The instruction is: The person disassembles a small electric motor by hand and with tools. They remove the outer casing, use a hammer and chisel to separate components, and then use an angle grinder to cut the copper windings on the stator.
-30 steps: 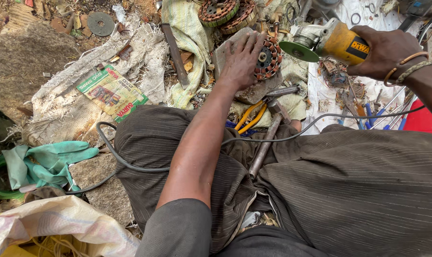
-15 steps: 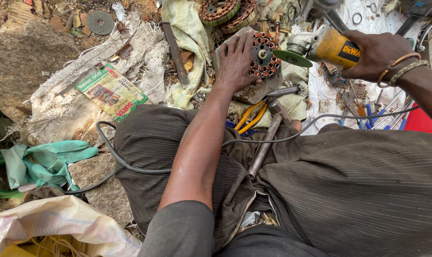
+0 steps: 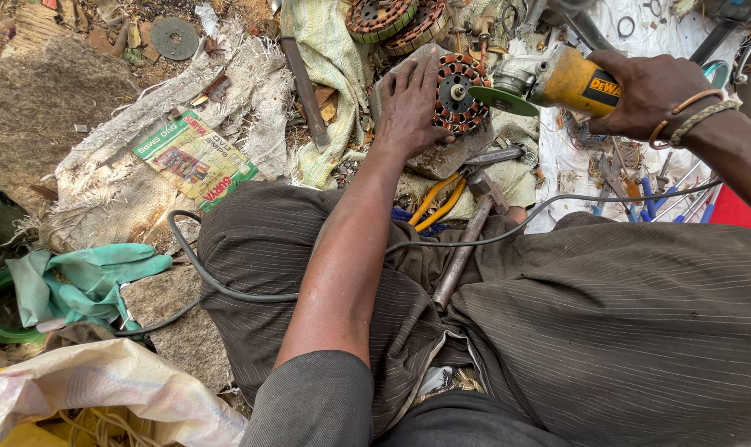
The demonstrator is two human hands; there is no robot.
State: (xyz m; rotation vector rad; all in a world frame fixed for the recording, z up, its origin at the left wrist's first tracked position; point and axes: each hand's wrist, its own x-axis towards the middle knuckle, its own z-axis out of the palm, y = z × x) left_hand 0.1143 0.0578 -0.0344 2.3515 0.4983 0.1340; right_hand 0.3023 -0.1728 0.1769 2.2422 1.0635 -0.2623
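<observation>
Starting left: green cloth (image 3: 77,277) on the ground, printed packet (image 3: 195,159) on sacking. Your left hand (image 3: 410,103) lies flat, fingers spread, pressing the copper-wound motor core (image 3: 460,93) onto a stone slab (image 3: 450,153). Yellow pliers (image 3: 440,199) and a hammer (image 3: 466,240) lie just below it. Your right hand (image 3: 652,91) is wrapped tight around the yellow grinder (image 3: 557,79), its green disc (image 3: 503,100) at the core's right edge.
</observation>
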